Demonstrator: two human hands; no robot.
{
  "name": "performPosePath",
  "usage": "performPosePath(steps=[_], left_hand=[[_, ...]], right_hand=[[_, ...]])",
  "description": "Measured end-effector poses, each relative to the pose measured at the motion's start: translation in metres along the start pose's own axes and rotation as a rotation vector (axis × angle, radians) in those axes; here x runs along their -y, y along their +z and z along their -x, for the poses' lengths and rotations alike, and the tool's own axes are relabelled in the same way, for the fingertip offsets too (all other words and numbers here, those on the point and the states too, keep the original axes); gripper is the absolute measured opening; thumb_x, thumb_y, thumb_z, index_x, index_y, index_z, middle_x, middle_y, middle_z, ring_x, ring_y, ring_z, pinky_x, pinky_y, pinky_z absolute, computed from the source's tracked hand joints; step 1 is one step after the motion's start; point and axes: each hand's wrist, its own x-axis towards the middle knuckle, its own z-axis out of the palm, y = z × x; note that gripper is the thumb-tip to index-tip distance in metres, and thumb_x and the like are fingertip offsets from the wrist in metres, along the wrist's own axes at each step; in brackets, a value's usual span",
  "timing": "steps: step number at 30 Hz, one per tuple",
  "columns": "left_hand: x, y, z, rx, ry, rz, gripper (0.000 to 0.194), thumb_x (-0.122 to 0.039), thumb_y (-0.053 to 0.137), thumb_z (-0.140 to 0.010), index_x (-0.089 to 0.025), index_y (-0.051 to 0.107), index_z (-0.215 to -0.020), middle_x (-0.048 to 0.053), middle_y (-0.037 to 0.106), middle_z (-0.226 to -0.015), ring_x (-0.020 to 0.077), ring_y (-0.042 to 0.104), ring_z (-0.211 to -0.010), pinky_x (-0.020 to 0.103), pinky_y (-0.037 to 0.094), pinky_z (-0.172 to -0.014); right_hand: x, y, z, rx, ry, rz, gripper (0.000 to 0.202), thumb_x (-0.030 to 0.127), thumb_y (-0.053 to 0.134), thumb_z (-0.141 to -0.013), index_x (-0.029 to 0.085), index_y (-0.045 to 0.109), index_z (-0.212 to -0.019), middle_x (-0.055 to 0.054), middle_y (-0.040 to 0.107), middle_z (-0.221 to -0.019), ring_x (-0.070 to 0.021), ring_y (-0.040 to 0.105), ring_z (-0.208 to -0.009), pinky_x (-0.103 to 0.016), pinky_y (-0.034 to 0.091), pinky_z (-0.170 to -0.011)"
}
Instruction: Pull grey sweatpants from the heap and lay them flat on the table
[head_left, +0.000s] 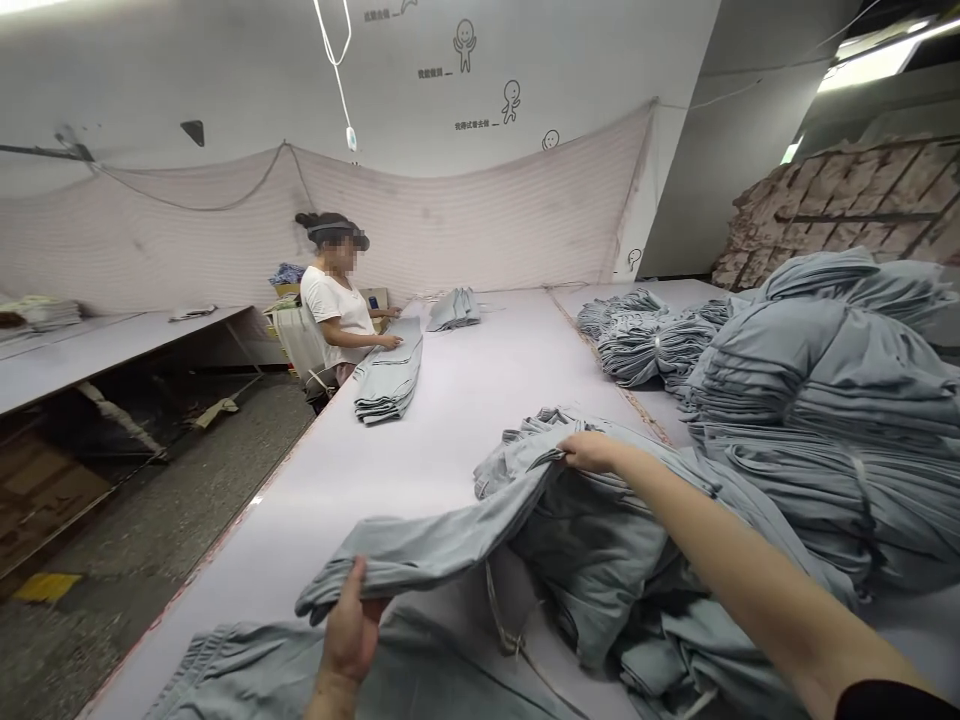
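My left hand (pixel 351 635) is closed around one end of a folded pair of grey-blue trousers (pixel 442 540), thumb on top and fingers underneath. The other end is pinched in my right hand (pixel 589 452), so the cloth stretches above the table between both hands. Under my left hand lies another grey-blue garment with an elastic waistband (pixel 202 660). A loose heap of the same cloth (pixel 600 560) is below and beside my right forearm. A thin tie string (pixel 504 630) lies between the heap and the flat garment.
Tied bundles of grey-blue garments (pixel 817 370) are piled at the right. Across the long pale table (pixel 510 360), a co-worker (pixel 341 300) handles a folded stack (pixel 390 375). A smaller folded pile (pixel 454 309) sits beyond. A second table (pixel 142 340) stands left of the aisle.
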Motion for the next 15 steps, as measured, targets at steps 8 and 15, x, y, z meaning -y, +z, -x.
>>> performPosePath(steps=[8, 15], left_hand=[[-0.121, -0.018, 0.037, -0.002, 0.126, 0.356, 0.038, -0.027, 0.034, -0.093, -0.018, 0.069, -0.104, 0.003, 0.077, -0.078, 0.0153, 0.071, -0.067, 0.027, 0.06, -0.067], [-0.134, -0.059, 0.051, 0.078, -0.028, 0.276, 0.039, -0.021, 0.027, -0.096, -0.012, 0.064, -0.103, 0.004, 0.074, -0.067, 0.0143, 0.07, -0.06, 0.026, 0.058, -0.06]], right_hand=[[0.057, -0.016, 0.101, -0.175, -0.119, -0.595, 0.043, 0.058, 0.045, -0.086, 0.019, 0.059, -0.076, 0.002, 0.051, -0.064, -0.0147, 0.045, -0.063, -0.027, 0.038, -0.059], [0.116, 0.066, 0.169, -0.121, -0.085, -0.816, 0.046, 0.062, 0.048, -0.085, 0.018, 0.057, -0.075, 0.0, 0.055, -0.069, -0.0162, 0.049, -0.067, -0.028, 0.041, -0.062]])
